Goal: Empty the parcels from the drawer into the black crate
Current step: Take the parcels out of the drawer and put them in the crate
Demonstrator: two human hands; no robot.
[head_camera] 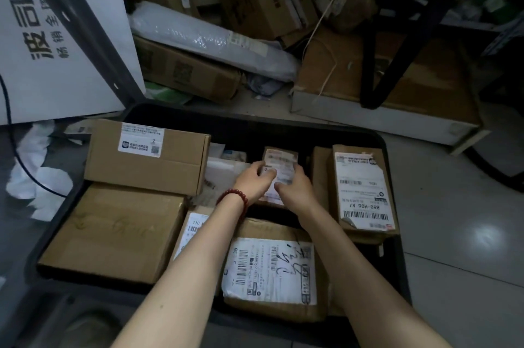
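Gripping one small parcel [280, 162] from both sides: left hand [256, 181], with a red bead bracelet [234, 198], holds its left edge, and right hand [295, 187] holds its right edge, fingers curled on it. The parcel sits at frame centre, over a dark gap in the black crate [255, 123]. My guess is the two-hand hold is there to steer it into that narrow slot between neighbours.

The crate is nearly full. A big carton [147, 157] is stacked left of centre on a flat brown box [113, 234]. A tall labelled parcel [361, 191] stands at the right and a scribbled-label parcel [269, 271] lies bottom centre. Big ones are packed flat at the sides, probably to leave the middle for small items. I can't make out the drawer.

The crate rests on a pale tiled floor [459, 228], which is glossy at right. The room is dim and cluttered: white printed board [56, 30] upper left, bubble-wrapped roll [209, 41] and cardboard boxes [187, 72] along the top, crumpled paper [39, 177] at the left edge.
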